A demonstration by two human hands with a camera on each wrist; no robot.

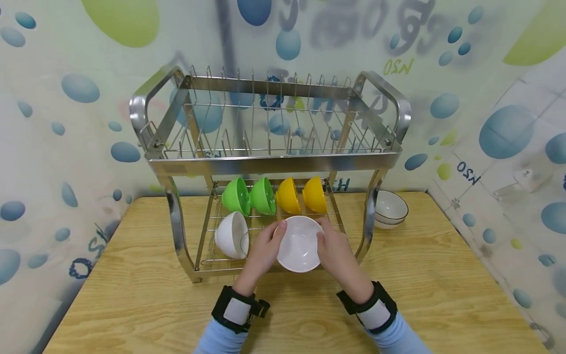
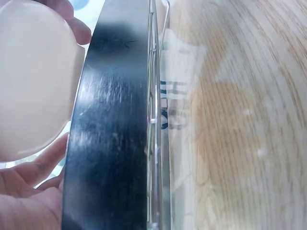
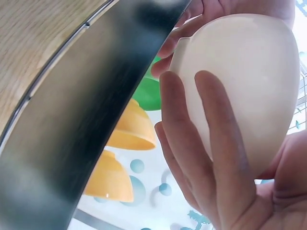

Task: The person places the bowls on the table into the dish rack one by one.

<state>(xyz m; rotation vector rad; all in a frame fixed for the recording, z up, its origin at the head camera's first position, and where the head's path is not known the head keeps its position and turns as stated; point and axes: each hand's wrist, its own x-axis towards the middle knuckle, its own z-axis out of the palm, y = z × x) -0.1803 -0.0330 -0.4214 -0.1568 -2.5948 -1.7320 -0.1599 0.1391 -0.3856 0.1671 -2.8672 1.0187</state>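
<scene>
Both hands hold a white bowl [image 1: 300, 246] between them, its open side turned up toward the head camera, at the front of the dish rack's lower shelf. The left hand [image 1: 266, 245] grips its left rim with the thumb at the edge. On the opposite side the right hand [image 1: 337, 249] has its thumb at the rim, and its fingers [image 3: 223, 129] spread along the outer wall in the right wrist view. Left of the hands, another white bowl [image 1: 232, 235] rests tipped on its side on the lower shelf.
Two green bowls [image 1: 263, 196] and two yellow bowls [image 1: 314, 195] lean in a row at the back of the lower shelf. The metal rack's upper tier [image 1: 274, 163] spans above them. White bowls with dark rims [image 1: 391, 207] are stacked on the wooden table [image 1: 442, 295] at right.
</scene>
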